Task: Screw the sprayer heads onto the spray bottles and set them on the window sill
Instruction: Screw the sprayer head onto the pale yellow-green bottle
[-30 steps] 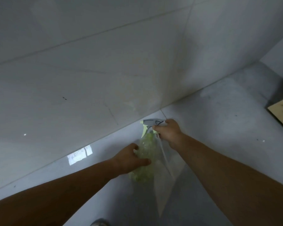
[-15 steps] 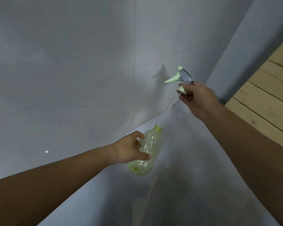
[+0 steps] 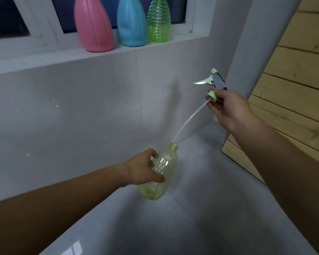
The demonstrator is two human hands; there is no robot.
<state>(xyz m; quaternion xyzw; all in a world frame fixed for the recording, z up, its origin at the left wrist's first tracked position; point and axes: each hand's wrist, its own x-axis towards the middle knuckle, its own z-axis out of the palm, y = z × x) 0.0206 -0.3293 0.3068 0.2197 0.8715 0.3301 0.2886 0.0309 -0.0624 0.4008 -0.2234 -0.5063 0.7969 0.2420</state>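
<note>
My left hand (image 3: 144,167) grips a clear yellow-green spray bottle (image 3: 160,173), tilted with its open neck pointing up and right. My right hand (image 3: 226,107) holds a sprayer head (image 3: 213,83) with a pale green trigger and collar, well above and right of the bottle. Its thin clear dip tube (image 3: 188,122) curves down and its end sits in the bottle's neck. On the white window sill (image 3: 44,57) stand a pink bottle (image 3: 94,24), a blue bottle (image 3: 132,21) and a ribbed green bottle (image 3: 158,21); their tops are cut off by the frame.
A white tiled wall (image 3: 81,116) runs below the sill and meets a grey tiled floor (image 3: 201,208). A grey column (image 3: 247,43) stands at the right, with light wooden planks (image 3: 293,89) beyond it.
The view has tilted up, bringing the window sill and its bottles into sight. My right hand has lifted the sprayer head away from the bottle; now the dip tube's end sits in the neck.
</note>
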